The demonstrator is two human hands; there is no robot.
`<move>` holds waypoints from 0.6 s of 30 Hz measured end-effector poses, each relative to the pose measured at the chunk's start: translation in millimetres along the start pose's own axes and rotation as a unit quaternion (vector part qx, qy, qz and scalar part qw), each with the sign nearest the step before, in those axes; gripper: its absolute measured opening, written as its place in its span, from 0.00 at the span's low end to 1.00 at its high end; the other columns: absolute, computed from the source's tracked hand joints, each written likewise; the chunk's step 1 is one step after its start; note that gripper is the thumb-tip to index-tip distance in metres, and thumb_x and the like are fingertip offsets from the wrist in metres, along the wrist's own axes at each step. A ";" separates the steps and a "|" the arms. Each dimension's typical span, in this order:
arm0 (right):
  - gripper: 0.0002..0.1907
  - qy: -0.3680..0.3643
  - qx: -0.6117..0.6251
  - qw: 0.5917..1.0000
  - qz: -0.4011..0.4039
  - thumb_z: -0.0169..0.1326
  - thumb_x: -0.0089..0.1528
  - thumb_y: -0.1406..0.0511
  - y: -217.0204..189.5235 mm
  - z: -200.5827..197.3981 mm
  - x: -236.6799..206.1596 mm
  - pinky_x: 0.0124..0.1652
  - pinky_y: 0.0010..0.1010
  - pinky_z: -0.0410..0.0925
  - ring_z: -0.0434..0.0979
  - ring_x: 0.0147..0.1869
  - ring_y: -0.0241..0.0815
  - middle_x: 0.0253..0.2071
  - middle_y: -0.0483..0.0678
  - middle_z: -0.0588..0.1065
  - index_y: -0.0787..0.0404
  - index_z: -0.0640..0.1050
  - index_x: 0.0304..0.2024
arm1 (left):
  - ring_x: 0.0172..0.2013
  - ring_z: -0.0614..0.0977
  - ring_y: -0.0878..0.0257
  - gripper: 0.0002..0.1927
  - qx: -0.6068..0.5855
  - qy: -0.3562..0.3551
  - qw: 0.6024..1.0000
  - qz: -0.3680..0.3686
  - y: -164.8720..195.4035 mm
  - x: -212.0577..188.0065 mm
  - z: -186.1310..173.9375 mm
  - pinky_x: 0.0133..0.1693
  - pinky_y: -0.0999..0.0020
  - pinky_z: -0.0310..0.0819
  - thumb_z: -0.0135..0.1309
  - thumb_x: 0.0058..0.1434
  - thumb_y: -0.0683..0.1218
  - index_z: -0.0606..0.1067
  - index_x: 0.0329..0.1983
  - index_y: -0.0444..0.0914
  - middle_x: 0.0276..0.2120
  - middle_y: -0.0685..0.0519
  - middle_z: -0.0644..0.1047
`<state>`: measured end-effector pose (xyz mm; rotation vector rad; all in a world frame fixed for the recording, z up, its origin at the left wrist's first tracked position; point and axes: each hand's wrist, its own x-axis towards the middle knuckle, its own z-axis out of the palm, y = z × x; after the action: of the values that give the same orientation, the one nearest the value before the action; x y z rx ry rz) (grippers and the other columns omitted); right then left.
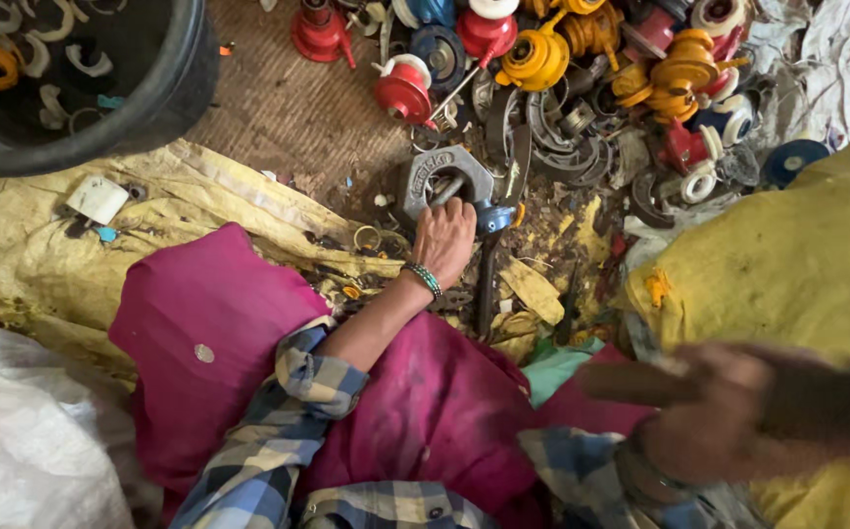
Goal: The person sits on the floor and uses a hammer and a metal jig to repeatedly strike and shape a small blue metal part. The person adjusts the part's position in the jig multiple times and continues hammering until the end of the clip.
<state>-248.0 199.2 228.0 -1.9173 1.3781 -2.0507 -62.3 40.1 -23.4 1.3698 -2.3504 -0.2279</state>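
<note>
Left hand (444, 238) reaches forward, fingers (449, 208) curled down onto the grey cast-metal block with a round hole (444, 176), which lies just ahead of the fingertips. Right hand (714, 416), blurred, nearer the body, grips a dark wooden handle (640, 384) lying crosswise.

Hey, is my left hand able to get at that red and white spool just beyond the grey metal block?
Probably yes. The left hand already rests on the grey metal block, and the red and white spool lies just beyond it on the floor, with only small loose scrap between.
</note>
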 end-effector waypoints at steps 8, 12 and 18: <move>0.21 -0.434 -0.577 0.668 0.182 0.55 0.66 0.66 67.4 24.8 -144.6 0.43 0.53 0.74 0.78 0.53 0.61 0.54 0.68 0.76 0.70 0.71 0.59 | 0.36 0.82 0.53 0.07 -0.089 -0.143 0.980 -0.101 -11.4 12.5 0.6 0.40 0.56 0.76 0.49 0.68 0.48 0.75 0.39 0.40 0.36 0.47 0.76; 0.33 -0.301 -0.266 0.825 0.399 0.60 0.58 0.65 62.5 62.3 -136.0 0.30 0.40 0.78 0.84 0.33 0.50 0.39 0.62 0.81 0.65 0.64 0.63 | 0.26 0.82 0.54 0.07 -0.065 -0.002 0.994 -0.089 -24.8 17.4 0.5 0.27 0.58 0.77 0.51 0.66 0.39 0.73 0.46 0.34 0.39 0.43 0.75; 0.34 -0.164 -0.339 0.887 0.267 0.65 0.61 0.64 9.2 39.0 -62.0 0.36 0.35 0.79 0.84 0.34 0.47 0.42 0.58 0.80 0.69 0.65 0.65 | 0.30 0.82 0.53 0.04 -0.091 0.073 0.993 -0.015 -5.1 5.9 -5.2 0.29 0.59 0.76 0.49 0.63 0.39 0.71 0.41 0.35 0.38 0.44 0.74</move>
<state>-205.9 205.4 167.7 -1.6358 2.3690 -1.0068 -58.6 32.8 -18.9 1.2904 -2.1342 -0.3324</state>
